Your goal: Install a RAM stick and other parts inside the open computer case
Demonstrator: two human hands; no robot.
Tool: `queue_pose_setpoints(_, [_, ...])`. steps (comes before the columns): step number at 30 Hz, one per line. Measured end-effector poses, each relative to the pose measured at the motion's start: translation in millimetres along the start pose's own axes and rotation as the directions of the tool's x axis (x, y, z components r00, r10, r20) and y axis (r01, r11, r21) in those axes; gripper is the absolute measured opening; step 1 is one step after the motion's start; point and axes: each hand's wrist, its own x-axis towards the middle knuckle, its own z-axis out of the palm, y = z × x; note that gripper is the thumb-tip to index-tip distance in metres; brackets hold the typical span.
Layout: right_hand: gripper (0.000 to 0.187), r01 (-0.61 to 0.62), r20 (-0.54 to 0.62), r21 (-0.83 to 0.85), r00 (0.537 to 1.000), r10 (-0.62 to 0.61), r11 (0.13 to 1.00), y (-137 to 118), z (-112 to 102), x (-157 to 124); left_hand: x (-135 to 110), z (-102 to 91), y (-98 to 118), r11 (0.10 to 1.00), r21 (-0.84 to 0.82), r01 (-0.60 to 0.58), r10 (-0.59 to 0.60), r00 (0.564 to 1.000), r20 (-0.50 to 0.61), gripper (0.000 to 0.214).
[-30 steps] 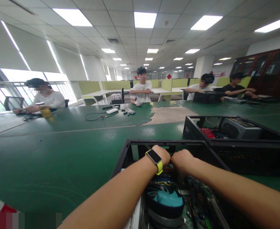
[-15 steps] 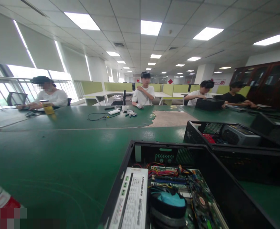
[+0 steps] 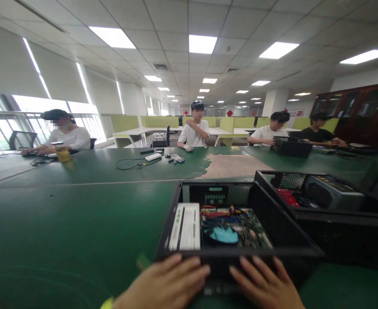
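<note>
An open black computer case [image 3: 266, 223] lies on the green table [image 3: 73, 223] in front of me. Inside it I see a white power supply [image 3: 186, 226], a fan with a teal hub [image 3: 223, 235] and a green circuit board [image 3: 249, 227]. My left hand [image 3: 166, 283] lies flat against the case's near wall, fingers stretched out. My right hand [image 3: 264, 285] rests beside it on the same wall, fingers spread. Neither hand holds anything. A yellow strap shows at my left wrist.
A second open black case [image 3: 324, 201] stands right of mine, touching it. Across the table sit several people; near them lie a cable [image 3: 129, 163], a white device [image 3: 153, 157] and gloves [image 3: 176, 159]. A worn bare patch [image 3: 234, 161] marks the tabletop.
My hands left the inside of the case, dropped out of view, and now lie flat on its near wall. The case now sits farther from me.
</note>
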Motion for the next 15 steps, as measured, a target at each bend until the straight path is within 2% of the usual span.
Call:
queue_pose_setpoints(1, [0.05, -0.066, 0.177, -0.005, 0.982, 0.066, 0.998, 8.9, -1.6, 36.2, 25.0, -11.5, -1.5, 1.0, 0.001, 0.008, -0.008, 0.999, -0.04, 0.047])
queue_pose_setpoints(2, [0.05, -0.234, 0.321, -0.052, 0.917, 0.239, 0.971, 16.8, -5.6, 72.0, 52.0, -21.0, -2.1, 1.0, 0.004, 0.021, -0.02, 0.997, -0.076, 0.048])
queue_pose_setpoints(3, [0.049, -0.301, 0.358, -0.076, 0.882, 0.308, 0.951, 23.6, -11.9, 104.4, 79.3, -28.3, -1.6, 0.999, 0.004, 0.032, -0.032, 0.993, -0.11, 0.046])
queue_pose_setpoints(4, [0.047, -0.333, 0.364, -0.089, 0.866, 0.342, 0.939, 29.4, -20.1, 130.7, 105.0, -33.4, -0.1, 0.999, 0.003, 0.041, -0.04, 0.989, -0.141, 0.044])
queue_pose_setpoints(5, [0.044, -0.348, 0.369, -0.091, 0.859, 0.356, 0.933, 34.8, -29.9, 149.4, 127.5, -35.8, 1.9, 0.999, 0.001, 0.045, -0.044, 0.985, -0.167, 0.042])
queue_pose_setpoints(6, [0.042, -0.332, 0.341, -0.081, 0.877, 0.339, 0.94, 40.8, -40.6, 159.5, 145.1, -35.5, 4.0, 0.999, 0.002, 0.043, -0.042, 0.982, -0.186, 0.038])
queue_pose_setpoints(8, [0.043, -0.301, 0.293, -0.064, 0.906, 0.306, 0.952, 59.3, -60.6, 156.7, 163.2, -26.5, 6.1, 0.999, -0.024, 0.04, -0.044, 0.978, -0.204, 0.031])
queue_pose_setpoints(9, [0.047, -0.293, 0.279, -0.066, 0.912, 0.3, 0.954, 73.4, -68.0, 146.9, 163.7, -18.6, 5.0, 0.997, -0.05, 0.053, -0.062, 0.978, -0.198, 0.028])
queue_pose_setpoints(10, [0.053, -0.317, 0.291, -0.083, 0.899, 0.328, 0.945, 90.9, -72.7, 134.1, 159.5, -9.6, 2.4, 0.994, -0.079, 0.08, -0.093, 0.979, -0.184, 0.029])
queue_pose_setpoints(12, [0.061, -0.422, 0.34, -0.164, 0.824, 0.453, 0.892, 132.6, -72.3, 107.2, 142.6, 7.6, -7.1, 0.98, -0.125, 0.156, -0.173, 0.975, -0.139, 0.032])
queue_pose_setpoints(14, [0.071, -0.588, 0.37, -0.182, 0.701, 0.609, 0.788, 173.1, -61.5, 87.9, 123.0, 19.1, -19.3, 0.968, -0.132, 0.215, -0.228, 0.969, -0.094, 0.034])
queue_pose_setpoints(15, [0.075, -0.644, 0.411, -0.134, 0.655, 0.634, 0.753, 188.9, -54.4, 82.8, 114.3, 22.0, -25.2, 0.964, -0.132, 0.229, -0.241, 0.967, -0.079, 0.035])
